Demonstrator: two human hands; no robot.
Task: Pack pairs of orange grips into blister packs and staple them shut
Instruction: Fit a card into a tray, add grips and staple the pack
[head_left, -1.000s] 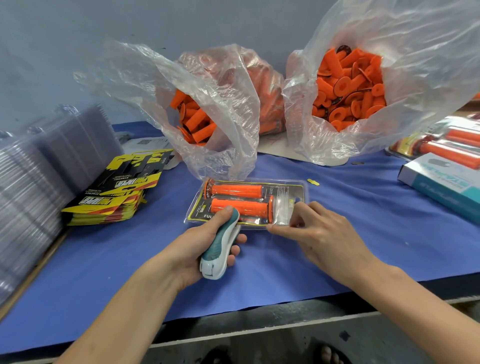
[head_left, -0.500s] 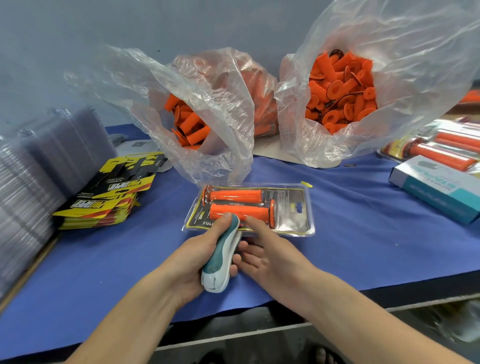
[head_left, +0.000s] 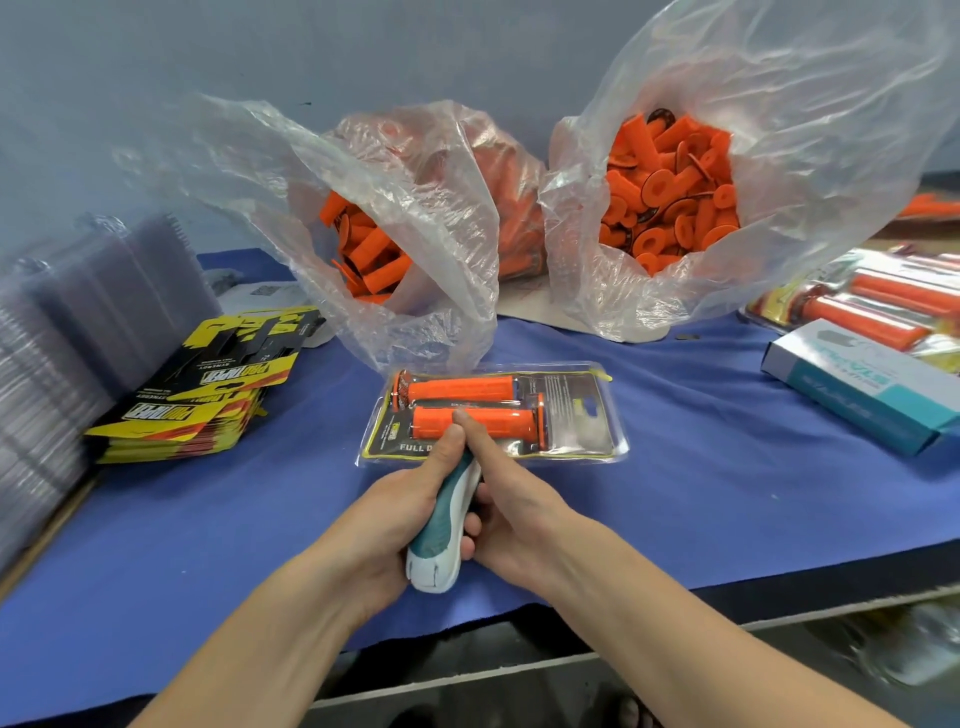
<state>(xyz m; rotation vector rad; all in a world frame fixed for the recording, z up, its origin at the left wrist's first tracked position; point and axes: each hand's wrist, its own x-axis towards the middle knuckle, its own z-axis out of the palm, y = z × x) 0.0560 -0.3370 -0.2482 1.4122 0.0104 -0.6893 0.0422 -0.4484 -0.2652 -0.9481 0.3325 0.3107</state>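
Note:
A clear blister pack (head_left: 576, 415) lies on the blue cloth with two orange grips (head_left: 462, 388) side by side inside, over a black and yellow card. My left hand (head_left: 400, 514) grips a teal and white stapler (head_left: 441, 530) whose nose sits on the pack's near edge. My right hand (head_left: 511, 509) is pressed against the stapler's right side, fingers curled under it and thumb lying along its top beside my left thumb.
Two clear plastic bags of loose orange grips (head_left: 363, 254) (head_left: 670, 192) stand behind the pack. A stack of yellow and black cards (head_left: 197, 395) and empty clear blisters (head_left: 62, 332) lie at the left. A teal box (head_left: 857, 384) and packed blisters (head_left: 883, 301) sit at the right.
My right hand left the pack's right end and came in against the stapler, joining my left hand on it. The pack sits slightly turned.

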